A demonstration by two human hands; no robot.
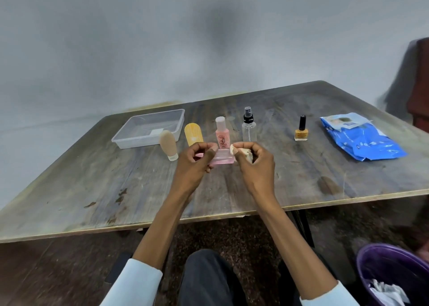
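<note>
My left hand (pixel 196 160) grips a small clear pink container (pixel 223 160) just above the wooden table (pixel 116 189). My right hand (pixel 253 160) pinches a crumpled, stained white wipe (pixel 245 153) against the container's right end. Both hands meet over the middle of the table. Behind them a pink bottle with a pale cap (pixel 221 132) stands upright.
A row stands behind my hands: a clear tray (pixel 130 129), a beige tube (pixel 168 149), a yellow tube (pixel 193 133), a clear spray bottle (pixel 248 125), an orange nail polish bottle (pixel 301 130) and a blue wipes pack (pixel 362 140). A purple bin (pixel 371 261) with paper sits at lower right.
</note>
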